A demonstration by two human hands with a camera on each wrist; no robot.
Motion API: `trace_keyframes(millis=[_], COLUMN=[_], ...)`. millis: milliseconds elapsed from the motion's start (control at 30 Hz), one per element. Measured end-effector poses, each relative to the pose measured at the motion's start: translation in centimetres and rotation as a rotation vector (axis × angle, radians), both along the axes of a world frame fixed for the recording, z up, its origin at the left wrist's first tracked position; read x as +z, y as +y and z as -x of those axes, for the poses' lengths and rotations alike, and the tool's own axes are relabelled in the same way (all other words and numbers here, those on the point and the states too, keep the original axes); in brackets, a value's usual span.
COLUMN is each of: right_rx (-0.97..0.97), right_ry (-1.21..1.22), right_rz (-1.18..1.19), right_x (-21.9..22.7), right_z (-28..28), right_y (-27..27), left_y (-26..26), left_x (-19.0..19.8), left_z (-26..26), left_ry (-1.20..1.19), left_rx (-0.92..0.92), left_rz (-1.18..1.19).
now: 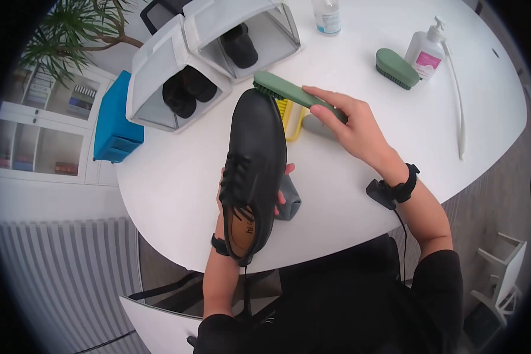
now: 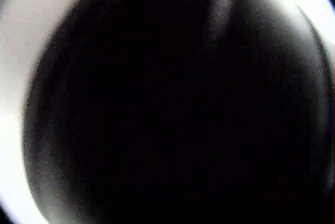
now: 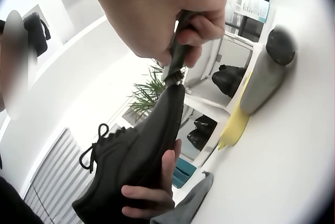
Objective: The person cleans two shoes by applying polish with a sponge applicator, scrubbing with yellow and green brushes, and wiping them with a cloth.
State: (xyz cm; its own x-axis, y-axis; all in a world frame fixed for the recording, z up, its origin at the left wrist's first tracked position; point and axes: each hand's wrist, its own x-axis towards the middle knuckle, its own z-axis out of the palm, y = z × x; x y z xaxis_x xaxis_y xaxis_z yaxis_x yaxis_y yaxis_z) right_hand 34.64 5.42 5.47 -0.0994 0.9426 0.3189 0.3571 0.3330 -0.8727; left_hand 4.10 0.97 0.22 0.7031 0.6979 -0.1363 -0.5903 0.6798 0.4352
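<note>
A black lace-up shoe [image 1: 255, 127] with a tan insole is held raised, toe pointing away from the person. The left hand [image 3: 149, 195] grips it from beneath, fingers curled along the sole side; most of that hand is hidden by the shoe in the head view. In the right hand [image 1: 360, 127] is the handle of a green brush [image 1: 289, 88], its dark bristles right at the shoe's toe. Below the shoe, close to the left fingers, a grey cloth [image 1: 289, 200] lies on the table. The dark shoe [image 2: 172, 109] nearly fills the left wrist view.
Two white boxes [image 1: 137, 88] with clear fronts hold black shoes [image 1: 189, 91]. A blue case [image 1: 119, 115] stands left. Beyond the cloth lie a yellow item [image 1: 294, 127] and a grey dark-capped item [image 3: 261, 85]. At right are another green brush [image 1: 395, 68] and a pump bottle [image 1: 423, 56].
</note>
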Motion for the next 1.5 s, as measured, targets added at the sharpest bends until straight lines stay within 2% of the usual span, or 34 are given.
trace_keyframes(millis=[33,100,167,200,267,300,333,367,433,500,567,667,700,733,767,833,867,967,1033,1067,1100,1133,1200,1233,1300,1367,1433,1467,1500], right_rx=[-0.004,0.026,0.045,0.066,0.142,0.204,0.273,0.292,0.413,0.415,0.229,0.132,0.090,0.088,0.106,0.126,0.146,0.218,0.275,0.348,0.420,0.427,0.498,0.499,0.358,0.318,0.288,0.330,0.374], right_ry=[0.000,0.029,-0.015,-0.061,-0.077,-0.084,-0.090,-0.096,-0.083,-0.081,-0.065,-0.068,-0.056,-0.057,-0.021,0.009,-0.036,-0.089,-0.094,-0.150,-0.206,-0.209,-0.051,-0.053,-0.011,-0.012,-0.018,0.019,0.054], right_rz=[-0.010,0.154,0.095,0.039,0.001,-0.009,-0.170,-0.184,-0.011,0.000,-0.112,0.079,0.178,0.178,0.205,0.237,0.176,0.057,-0.004,0.006,0.013,0.016,-0.009,-0.005,-0.051,-0.004,0.048,0.066,0.085], right_x=[-0.1,0.0,0.2,0.5,0.8,0.6,0.0,0.0,0.7,0.2,-0.9,0.1,0.1,0.0,-0.3,-0.5,-0.6,-0.4,-0.2,0.0,0.1,-0.1,-0.8,-0.9,-1.1,-0.9,-0.7,-0.7,-0.7], right_z=[0.1,0.2,0.4,0.5,0.8,1.0,1.5,1.7,2.2,2.1,2.1,1.8,1.7,1.7,1.7,1.7,1.7,1.8,1.9,1.9,1.9,1.9,1.9,1.9,1.7,1.7,1.9,2.1,2.3], right_y=[-0.1,-0.1,-0.5,-0.6,-0.8,-1.0,-0.8,-1.2,-2.0,-1.7,-1.1,-0.8,-0.7,-0.7,-0.6,-0.6,-0.7,-1.1,-1.4,-1.5,-1.4,-1.4,-1.2,-1.0,-0.7,-0.7,-0.9,-1.1,-1.2], left_y=[0.0,-0.1,-0.2,0.1,0.2,-0.1,-0.2,-0.2,-0.1,0.0,0.2,0.5,0.6,0.5,0.2,-0.8,-0.9,-1.2,-1.7,-1.9,-1.9,-1.9,-1.6,-1.4,-1.3,-1.5,-0.7,-0.7,-0.9], left_x=[0.0,0.3,0.3,0.0,0.5,1.0,1.0,1.0,0.4,0.5,0.5,-0.3,0.1,0.6,1.2,2.8,2.7,2.8,4.5,4.2,4.3,4.5,4.6,4.4,4.3,4.4,3.5,2.7,2.6], left_z=[0.1,0.1,0.4,1.0,0.9,0.3,0.3,0.3,0.8,0.5,0.5,1.3,1.1,0.8,0.6,-0.1,-0.1,-0.3,-1.0,-1.2,-1.1,-0.9,-0.5,-0.4,-0.4,-0.9,0.6,1.2,0.7], left_ry=[-0.014,0.014,0.054,0.225,0.390,0.188,0.085,-0.022,0.029,-0.008,-0.065,0.115,0.026,-0.065,-0.067,0.065,0.059,0.293,0.633,0.388,0.384,0.511,0.636,0.610,0.579,0.351,0.302,0.253,0.238], left_rx=[-0.007,0.013,0.050,0.013,0.011,0.065,0.101,0.132,0.140,0.131,0.114,0.011,-0.005,-0.021,-0.022,0.101,0.106,0.198,0.326,0.410,0.418,0.428,0.434,0.373,0.311,0.313,0.252,0.192,0.208], left_rz=[0.015,0.045,0.051,-0.090,-0.249,-0.143,-0.098,-0.054,-0.041,-0.054,-0.070,-0.187,-0.141,-0.096,-0.096,-0.031,-0.026,-0.176,-0.336,-0.188,-0.184,-0.172,-0.156,-0.227,-0.291,-0.128,-0.053,0.020,0.036])
